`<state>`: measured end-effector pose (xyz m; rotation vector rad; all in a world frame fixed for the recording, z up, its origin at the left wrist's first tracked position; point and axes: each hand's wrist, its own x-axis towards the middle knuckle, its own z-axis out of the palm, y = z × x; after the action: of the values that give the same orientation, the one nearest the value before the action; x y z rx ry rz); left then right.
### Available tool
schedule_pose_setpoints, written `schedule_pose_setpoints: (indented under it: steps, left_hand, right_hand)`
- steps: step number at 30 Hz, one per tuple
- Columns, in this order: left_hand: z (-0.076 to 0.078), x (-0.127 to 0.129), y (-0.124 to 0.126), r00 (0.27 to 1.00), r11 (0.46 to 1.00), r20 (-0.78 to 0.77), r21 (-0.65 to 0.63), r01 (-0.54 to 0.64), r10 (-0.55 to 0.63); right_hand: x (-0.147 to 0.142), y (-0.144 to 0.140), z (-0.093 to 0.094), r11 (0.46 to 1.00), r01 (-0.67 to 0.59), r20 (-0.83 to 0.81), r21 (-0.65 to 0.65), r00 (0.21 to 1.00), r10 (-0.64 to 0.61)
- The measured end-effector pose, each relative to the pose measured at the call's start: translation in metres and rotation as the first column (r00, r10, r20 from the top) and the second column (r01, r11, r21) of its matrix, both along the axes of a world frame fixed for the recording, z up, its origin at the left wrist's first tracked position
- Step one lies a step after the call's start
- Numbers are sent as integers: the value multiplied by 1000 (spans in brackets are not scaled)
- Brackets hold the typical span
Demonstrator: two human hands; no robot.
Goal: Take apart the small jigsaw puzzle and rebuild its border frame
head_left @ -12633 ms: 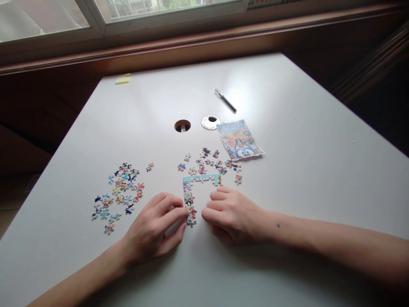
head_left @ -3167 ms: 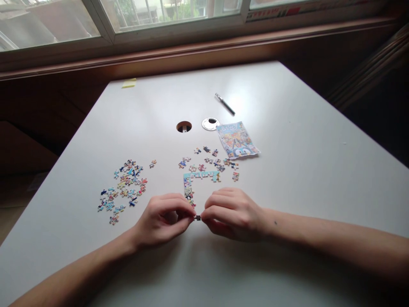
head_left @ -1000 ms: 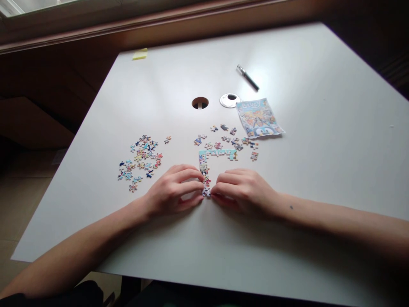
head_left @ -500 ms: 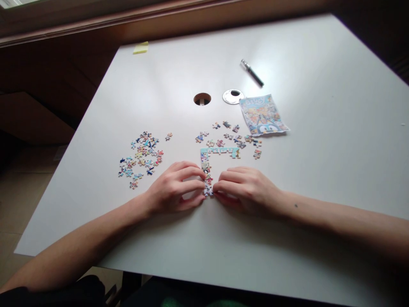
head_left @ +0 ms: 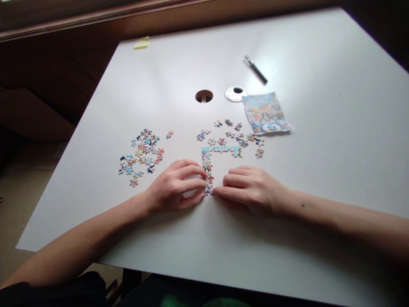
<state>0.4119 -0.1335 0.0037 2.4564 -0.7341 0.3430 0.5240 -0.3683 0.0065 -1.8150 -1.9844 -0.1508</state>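
Observation:
A partly joined jigsaw puzzle [head_left: 207, 167] lies on the white table, forming a corner: a light-blue strip along the top and a multicoloured strip down the left side. My left hand [head_left: 177, 184] is curled against the left strip, its fingertips and thumb pressing the outer edge. From the other side, my right hand [head_left: 251, 187] reaches the lowest jigsaw piece [head_left: 208, 190] with index finger and thumb close together. Its other fingers are folded in. The contact under the right fingertips is partly hidden. Loose jigsaw pieces [head_left: 221, 142] lie just above the top strip.
A pile of loose pieces [head_left: 147, 149] spreads at the left. A printed picture sheet [head_left: 267, 113] lies at the upper right, beside a metal ring cover [head_left: 235, 94]. Farther back are a round hole [head_left: 204, 96], a black pen [head_left: 256, 69] and a yellow sticky note [head_left: 141, 43].
My right hand has shifted slightly, its index finger now straighter at the lowest piece and the other fingers drawn back. My left hand stays at the strip. The camera view has moved a little.

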Motion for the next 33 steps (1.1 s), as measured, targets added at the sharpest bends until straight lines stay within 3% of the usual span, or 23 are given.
schedule_pose_setpoints:
  steps: [8,13,17,23,33]
  left_hand:
    - [-2,1,-1,1000,1000,-15,-6,5,-5]
    - [0,1,-5,999,1000,-40,-3,-16,16]
    - [2,0,-4,999,1000,-40,27,-8,9]
    - [5,0,-4,999,999,-20,-19,-35,34]
    - [6,-2,-3,998,999,-40,2,-38,38]
  right_hand:
    - [5,0,5,997,-77,119,-3,990,77]
    - [11,0,-3,996,-84,-113,29,990,87]
    - [15,0,-6,995,44,-298,86,954,-16]
    - [15,3,-4,990,107,-364,86,929,-69]
    - [17,4,-6,993,82,-340,84,939,-49]
